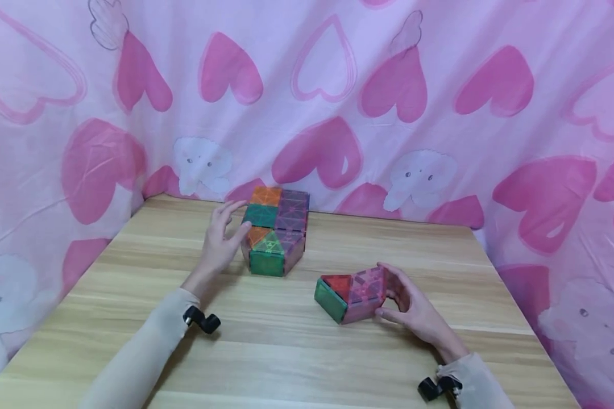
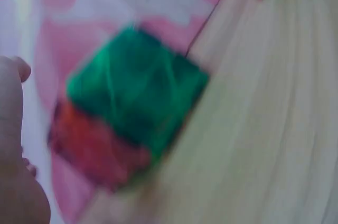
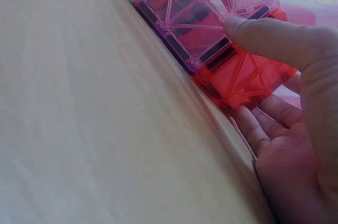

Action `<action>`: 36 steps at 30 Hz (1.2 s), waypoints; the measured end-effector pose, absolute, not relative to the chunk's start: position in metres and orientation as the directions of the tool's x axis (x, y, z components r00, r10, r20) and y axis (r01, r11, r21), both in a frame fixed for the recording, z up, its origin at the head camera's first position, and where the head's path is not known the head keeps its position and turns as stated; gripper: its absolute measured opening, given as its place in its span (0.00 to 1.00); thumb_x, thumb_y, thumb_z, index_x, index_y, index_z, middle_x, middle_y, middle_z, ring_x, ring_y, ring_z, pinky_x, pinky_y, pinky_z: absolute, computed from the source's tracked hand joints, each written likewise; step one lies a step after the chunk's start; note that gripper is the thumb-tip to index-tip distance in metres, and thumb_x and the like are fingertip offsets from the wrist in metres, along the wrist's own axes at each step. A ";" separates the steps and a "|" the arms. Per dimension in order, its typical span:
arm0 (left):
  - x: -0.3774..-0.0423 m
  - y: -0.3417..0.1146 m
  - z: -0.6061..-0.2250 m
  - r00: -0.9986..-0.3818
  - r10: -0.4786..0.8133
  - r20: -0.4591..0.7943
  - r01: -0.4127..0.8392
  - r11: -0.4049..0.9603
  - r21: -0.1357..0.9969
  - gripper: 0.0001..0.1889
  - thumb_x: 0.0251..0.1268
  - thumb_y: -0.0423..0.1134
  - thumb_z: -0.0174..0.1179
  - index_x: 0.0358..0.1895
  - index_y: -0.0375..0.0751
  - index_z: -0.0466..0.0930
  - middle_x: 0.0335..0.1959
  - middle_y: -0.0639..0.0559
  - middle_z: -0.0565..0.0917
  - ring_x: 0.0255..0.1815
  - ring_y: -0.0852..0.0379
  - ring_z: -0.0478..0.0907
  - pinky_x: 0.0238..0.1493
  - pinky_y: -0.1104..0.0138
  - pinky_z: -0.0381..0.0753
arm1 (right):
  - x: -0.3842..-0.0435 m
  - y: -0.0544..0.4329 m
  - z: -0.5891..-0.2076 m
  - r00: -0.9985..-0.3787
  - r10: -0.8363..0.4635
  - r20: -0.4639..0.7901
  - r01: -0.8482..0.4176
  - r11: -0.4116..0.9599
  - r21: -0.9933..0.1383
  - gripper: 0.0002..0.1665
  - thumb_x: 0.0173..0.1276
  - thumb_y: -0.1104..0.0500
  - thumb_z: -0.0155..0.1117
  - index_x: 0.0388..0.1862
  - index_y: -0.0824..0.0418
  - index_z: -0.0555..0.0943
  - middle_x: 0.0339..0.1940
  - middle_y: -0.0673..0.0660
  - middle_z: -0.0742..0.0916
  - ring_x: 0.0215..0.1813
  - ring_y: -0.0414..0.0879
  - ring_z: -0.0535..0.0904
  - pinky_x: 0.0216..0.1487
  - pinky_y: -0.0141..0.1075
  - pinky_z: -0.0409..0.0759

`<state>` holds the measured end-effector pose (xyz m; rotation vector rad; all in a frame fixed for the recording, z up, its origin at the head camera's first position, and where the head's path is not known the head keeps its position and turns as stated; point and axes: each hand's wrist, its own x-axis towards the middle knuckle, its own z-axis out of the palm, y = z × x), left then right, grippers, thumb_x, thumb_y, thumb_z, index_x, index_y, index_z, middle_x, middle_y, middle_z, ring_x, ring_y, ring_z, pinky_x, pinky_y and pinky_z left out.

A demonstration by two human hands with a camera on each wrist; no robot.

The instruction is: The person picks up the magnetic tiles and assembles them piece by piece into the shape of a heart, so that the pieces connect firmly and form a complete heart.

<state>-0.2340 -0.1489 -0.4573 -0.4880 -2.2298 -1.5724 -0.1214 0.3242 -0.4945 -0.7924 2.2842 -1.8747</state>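
A long block of translucent magnetic tiles (image 1: pixel 268 243), orange, green and purple on top, stands toward the back of the table in the head view. My left hand (image 1: pixel 224 236) is at its left side, thumb and fingers spread; whether they touch it cannot be told. The left wrist view is blurred, with the block's green face (image 2: pixel 138 84) beside the left hand (image 2: pixel 18 150). Nearer the front right lies a smaller magnetic tile block (image 1: pixel 365 287) in pink, red and green. My right hand (image 1: pixel 411 304) grips its right end, thumb on a pink tile (image 3: pixel 198 23), fingers by the red tile (image 3: pixel 245 78).
Both blocks rest on a wood-grain table (image 1: pixel 286 352). A pink curtain (image 1: pixel 307 74) with hearts hangs along the back and both sides. Table surface lies between the two blocks and in front of them.
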 end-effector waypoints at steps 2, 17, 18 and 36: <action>-0.239 -0.161 -0.470 -0.914 0.110 0.391 0.406 0.261 0.876 0.30 0.88 0.39 0.59 0.87 0.45 0.67 0.86 0.35 0.62 0.87 0.33 0.59 0.86 0.35 0.60 | -0.121 0.324 -0.496 -0.866 -0.435 0.246 -0.320 0.104 -0.942 0.61 0.67 0.78 0.77 0.92 0.62 0.55 0.78 0.69 0.75 0.75 0.42 0.77 0.73 0.30 0.79; -0.248 -0.165 -0.486 -0.929 0.228 0.291 0.336 0.188 0.923 0.22 0.94 0.41 0.49 0.82 0.45 0.70 0.74 0.36 0.77 0.60 0.53 0.83 0.78 0.54 0.70 | -0.130 0.339 -0.493 -0.930 -0.288 0.228 -0.294 0.208 -0.933 0.59 0.74 0.75 0.72 0.94 0.57 0.51 0.81 0.67 0.71 0.76 0.39 0.74 0.71 0.25 0.77; -0.248 -0.165 -0.486 -0.928 0.228 0.294 0.339 0.188 0.922 0.22 0.94 0.41 0.49 0.81 0.44 0.70 0.73 0.35 0.78 0.59 0.53 0.83 0.78 0.54 0.70 | -0.130 0.339 -0.493 -0.936 -0.276 0.221 -0.284 0.215 -0.934 0.59 0.75 0.74 0.72 0.95 0.57 0.50 0.82 0.67 0.70 0.76 0.39 0.73 0.71 0.25 0.77; -0.246 -0.165 -0.492 -0.924 0.234 0.303 0.345 0.165 0.924 0.22 0.93 0.40 0.52 0.81 0.42 0.71 0.79 0.37 0.76 0.80 0.39 0.72 0.83 0.44 0.66 | -0.128 0.281 -0.496 -0.973 -0.029 0.229 -0.215 0.482 -0.850 0.69 0.63 0.53 0.90 0.92 0.55 0.54 0.82 0.60 0.72 0.74 0.51 0.76 0.68 0.26 0.77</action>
